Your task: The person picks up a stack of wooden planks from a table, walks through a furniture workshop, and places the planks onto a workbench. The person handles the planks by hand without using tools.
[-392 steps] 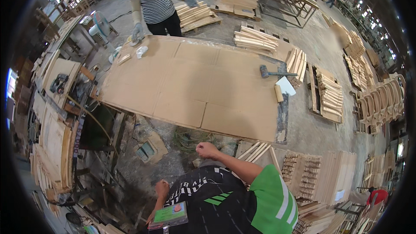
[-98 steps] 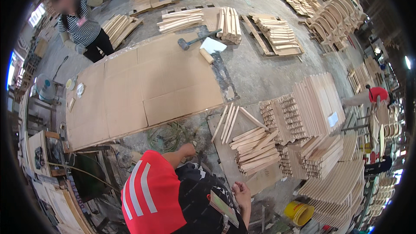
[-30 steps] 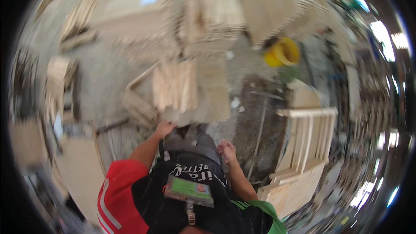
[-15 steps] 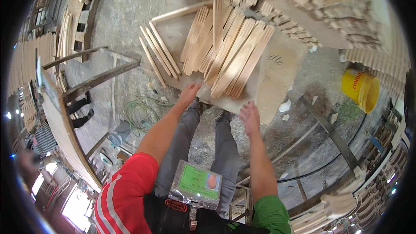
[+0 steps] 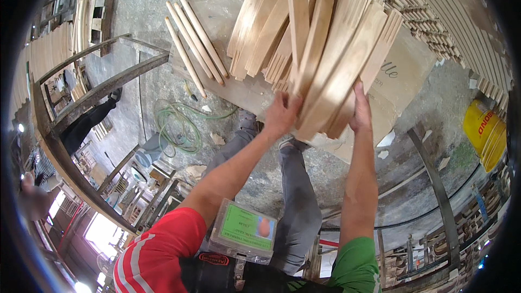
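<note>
Boards (image 5: 339,70) are filling both my hands: I am gripping a bundle of flat wooden slats by its near end, my left hand (image 5: 280,116) cupped around the left edge with the fingers closed on the wood, and my right hand (image 5: 360,109) pressed flat along the right edge with the thumb wrapped over. The bundle is leaning up and away from me, its lower end just above my shoes, its far end resting among the loose slats (image 5: 266,38) fanned across a low cardboard sheet (image 5: 404,76) on the concrete floor (image 5: 163,92). A few thin round sticks (image 5: 195,43) are lying beside that pile on the left. To my mind, doing this well means squeezing the two sides evenly so the inner boards are not sliding out, keeping the ends flush against my palms, and holding the stack close to my body as it is coming up. I am also standing near a coiled green hose (image 5: 179,125) and a metal frame (image 5: 92,97), so I am judging my footing carefully. A yellow bucket (image 5: 483,130) is sitting well apart on the right.
</note>
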A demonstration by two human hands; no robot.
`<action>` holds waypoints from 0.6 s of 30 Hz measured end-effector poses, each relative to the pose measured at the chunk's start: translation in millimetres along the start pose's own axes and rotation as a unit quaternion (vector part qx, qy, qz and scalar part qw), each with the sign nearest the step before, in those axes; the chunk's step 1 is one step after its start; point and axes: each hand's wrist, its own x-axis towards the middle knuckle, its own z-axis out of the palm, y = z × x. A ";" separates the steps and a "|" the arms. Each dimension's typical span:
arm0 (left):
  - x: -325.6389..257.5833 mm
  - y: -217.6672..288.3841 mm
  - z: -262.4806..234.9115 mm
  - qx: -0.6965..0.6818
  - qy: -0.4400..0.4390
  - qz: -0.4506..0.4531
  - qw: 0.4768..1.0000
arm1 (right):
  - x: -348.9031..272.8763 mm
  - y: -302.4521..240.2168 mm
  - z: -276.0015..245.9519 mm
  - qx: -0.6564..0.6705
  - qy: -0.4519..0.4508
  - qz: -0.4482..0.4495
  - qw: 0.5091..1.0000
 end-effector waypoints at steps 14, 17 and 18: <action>86.7 80.7 4.9 -0.109 -0.112 0.061 0.986 | 39.3 -27.4 -36.3 0.179 -0.124 0.031 0.975; 80.3 89.3 7.1 -0.170 -0.171 0.034 0.970 | 33.5 -27.5 -28.6 0.193 -0.142 0.007 0.971; 81.0 78.8 9.5 -0.217 -0.167 0.054 0.960 | 31.6 -25.2 -24.4 0.177 -0.132 -0.005 0.975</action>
